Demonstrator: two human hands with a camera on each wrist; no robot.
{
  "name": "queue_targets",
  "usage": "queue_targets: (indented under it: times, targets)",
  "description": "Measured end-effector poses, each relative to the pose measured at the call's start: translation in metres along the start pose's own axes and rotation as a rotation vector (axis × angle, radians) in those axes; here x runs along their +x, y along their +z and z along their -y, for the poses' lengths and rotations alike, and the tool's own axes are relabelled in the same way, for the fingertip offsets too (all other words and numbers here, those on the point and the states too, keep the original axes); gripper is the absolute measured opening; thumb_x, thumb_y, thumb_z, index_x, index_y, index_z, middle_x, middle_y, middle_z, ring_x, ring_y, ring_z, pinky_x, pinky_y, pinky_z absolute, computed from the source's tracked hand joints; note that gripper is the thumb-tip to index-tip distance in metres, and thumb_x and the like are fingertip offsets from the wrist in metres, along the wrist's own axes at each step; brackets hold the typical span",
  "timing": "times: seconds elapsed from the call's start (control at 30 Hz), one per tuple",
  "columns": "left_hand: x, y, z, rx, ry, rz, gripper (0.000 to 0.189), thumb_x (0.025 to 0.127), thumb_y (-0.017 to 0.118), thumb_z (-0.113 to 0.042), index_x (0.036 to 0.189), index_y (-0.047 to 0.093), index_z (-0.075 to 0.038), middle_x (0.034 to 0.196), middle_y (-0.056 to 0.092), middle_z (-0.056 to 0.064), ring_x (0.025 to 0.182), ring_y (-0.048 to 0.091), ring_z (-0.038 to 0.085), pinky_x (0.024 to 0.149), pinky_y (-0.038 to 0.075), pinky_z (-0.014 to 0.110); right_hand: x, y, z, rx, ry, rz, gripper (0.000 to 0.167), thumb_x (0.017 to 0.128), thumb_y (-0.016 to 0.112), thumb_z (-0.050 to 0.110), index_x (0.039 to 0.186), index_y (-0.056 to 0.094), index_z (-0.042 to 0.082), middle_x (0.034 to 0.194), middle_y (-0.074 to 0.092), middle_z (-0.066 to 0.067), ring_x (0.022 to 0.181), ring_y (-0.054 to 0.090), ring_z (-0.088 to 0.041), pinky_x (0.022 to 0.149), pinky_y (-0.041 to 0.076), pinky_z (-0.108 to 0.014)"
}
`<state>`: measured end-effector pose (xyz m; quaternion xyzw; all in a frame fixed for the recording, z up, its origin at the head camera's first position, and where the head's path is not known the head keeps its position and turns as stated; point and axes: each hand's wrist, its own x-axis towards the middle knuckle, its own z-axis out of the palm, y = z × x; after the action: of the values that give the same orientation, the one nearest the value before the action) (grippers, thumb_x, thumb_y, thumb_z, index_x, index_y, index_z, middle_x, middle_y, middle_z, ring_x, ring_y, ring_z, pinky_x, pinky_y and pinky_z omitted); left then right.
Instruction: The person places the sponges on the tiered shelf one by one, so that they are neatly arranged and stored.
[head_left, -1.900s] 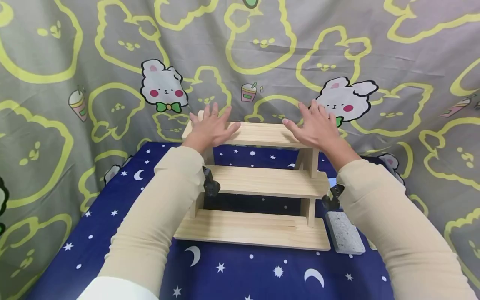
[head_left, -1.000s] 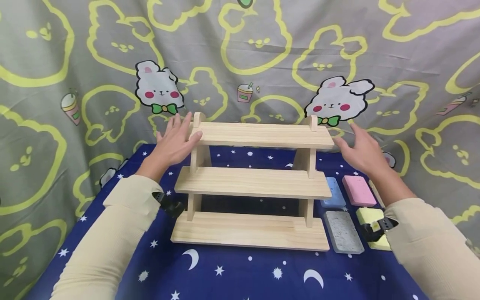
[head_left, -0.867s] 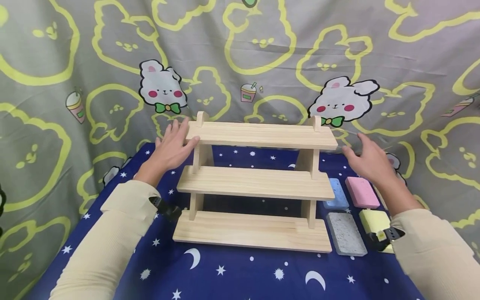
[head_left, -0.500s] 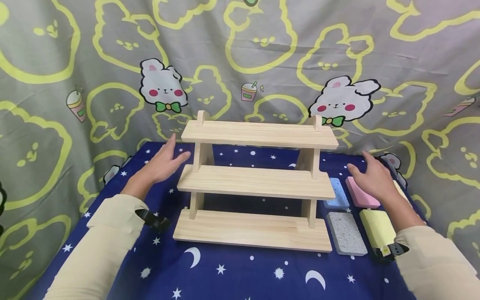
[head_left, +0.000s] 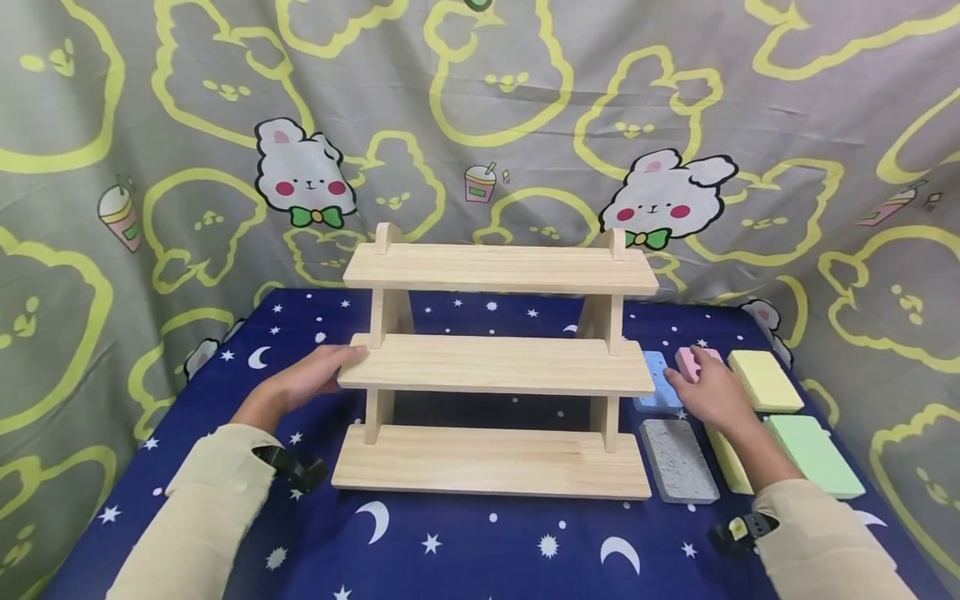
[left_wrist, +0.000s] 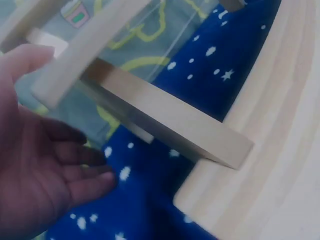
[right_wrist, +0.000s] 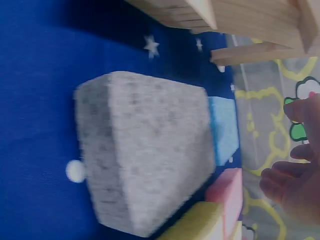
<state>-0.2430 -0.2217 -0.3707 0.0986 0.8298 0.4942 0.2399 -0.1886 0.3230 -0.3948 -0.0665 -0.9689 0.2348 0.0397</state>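
Saw a three-tier wooden display stand (head_left: 495, 362) upright on the table (head_left: 442, 575), over a navy cloth printed with moons and stars. Had the left hand (head_left: 309, 378) at the left end of the middle shelf (head_left: 450, 360), with the thumb over the board's end and the other fingers loosely curved, apart from the wood in the left wrist view. Gripped nothing there; could not tell touching from mere overlap at the thumb. Held the right hand (head_left: 716, 393) above the pink sponge (head_left: 684, 364), with fingers relaxed, slightly bent and parted, and had hold of nothing; from the right wrist, saw clear space between hand and sponge.

Counted six sponges to the right of the stand, all lying flat in two rows of three. Found in the back row a blue sponge (head_left: 657, 387), partly covered by the middle shelf's end, then the pink one, then a pale yellow sponge (head_left: 765, 379). Found in the front row a speckled grey sponge (head_left: 678, 462) just beside the bottom shelf (head_left: 491, 458), a second yellow sponge (head_left: 727, 462), mostly hidden by the right arm, and a green sponge (head_left: 817, 454). Wore beige sleeves (head_left: 202, 500) and black wrist straps (head_left: 277, 457). Saw behind everything a grey curtain (head_left: 525, 108) with rabbits and yellow outlines.
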Motion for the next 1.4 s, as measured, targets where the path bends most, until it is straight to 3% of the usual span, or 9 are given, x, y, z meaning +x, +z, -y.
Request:
queue_targets:
  times: [0.1, 0.23, 0.43, 0.67, 0.9, 1.13, 1.4]
  targets:
    - [0.003, 0.004, 0.009, -0.150, 0.022, 0.054, 0.064, 0.099, 0.035, -0.040, 0.140, 0.030, 0.008, 0.133, 0.044, 0.028, 0.120, 0.048, 0.029, 0.106, 0.033, 0.053, -0.003, 0.009, -0.003, -0.004, 0.021, 0.012, 0.074, 0.092, 0.053, 0.034, 0.137, 0.027, -0.018, 0.128, 0.040, -0.043, 0.117, 0.039, -0.057, 0.093, 0.036, -0.065]
    - [0.005, 0.009, 0.016, -0.251, 0.041, 0.089, 0.063, 0.099, 0.034, -0.039, 0.142, 0.028, 0.007, 0.136, 0.039, 0.028, 0.121, 0.045, 0.029, 0.105, 0.033, 0.054, -0.006, 0.021, -0.004, -0.004, 0.016, 0.003, 0.073, 0.090, 0.056, 0.031, 0.137, 0.028, -0.018, 0.129, 0.039, -0.043, 0.119, 0.039, -0.056, 0.095, 0.035, -0.064]
    - [0.006, 0.010, 0.019, -0.273, 0.051, 0.076, 0.062, 0.098, 0.037, -0.037, 0.141, 0.030, 0.007, 0.135, 0.039, 0.030, 0.122, 0.045, 0.032, 0.105, 0.035, 0.053, -0.008, 0.036, -0.006, -0.001, 0.051, 0.028, 0.075, 0.088, 0.056, 0.028, 0.145, 0.022, -0.007, 0.136, 0.033, -0.041, 0.124, 0.033, -0.056, 0.099, 0.033, -0.063]
    - [0.006, 0.013, 0.022, -0.337, 0.048, 0.051, 0.059, 0.096, 0.043, -0.029, 0.138, 0.030, 0.011, 0.122, 0.050, 0.020, 0.110, 0.053, 0.023, 0.098, 0.044, 0.044, -0.007, 0.041, -0.007, -0.007, 0.066, 0.040, 0.082, 0.088, 0.056, 0.031, 0.148, 0.013, -0.004, 0.130, 0.037, -0.044, 0.118, 0.040, -0.057, 0.092, 0.039, -0.063]
    - [0.008, 0.013, 0.023, -0.389, 0.076, 0.061, 0.061, 0.095, 0.046, -0.027, 0.138, 0.027, 0.011, 0.117, 0.054, 0.015, 0.108, 0.055, 0.022, 0.097, 0.044, 0.045, -0.003, 0.048, -0.009, -0.011, 0.129, 0.068, 0.083, 0.088, 0.056, 0.040, 0.133, 0.028, -0.024, 0.130, 0.034, -0.045, 0.120, 0.036, -0.057, 0.098, 0.036, -0.061]
    - [0.008, 0.011, 0.023, -0.394, 0.074, 0.076, 0.061, 0.095, 0.048, -0.028, 0.136, 0.029, 0.013, 0.111, 0.057, 0.009, 0.105, 0.057, 0.020, 0.098, 0.044, 0.048, -0.001, 0.053, -0.007, -0.021, 0.125, 0.048, 0.082, 0.086, 0.060, 0.041, 0.128, 0.035, -0.024, 0.124, 0.041, -0.044, 0.113, 0.044, -0.056, 0.093, 0.040, -0.060]
    - [0.012, 0.010, 0.020, -0.366, 0.071, 0.081, 0.061, 0.094, 0.050, -0.028, 0.135, 0.031, 0.013, 0.114, 0.055, 0.012, 0.106, 0.056, 0.022, 0.098, 0.044, 0.049, -0.002, 0.055, -0.004, -0.058, 0.138, 0.008, 0.075, 0.083, 0.063, 0.042, 0.114, 0.046, -0.024, 0.107, 0.052, -0.042, 0.091, 0.056, -0.048, 0.076, 0.048, -0.055]
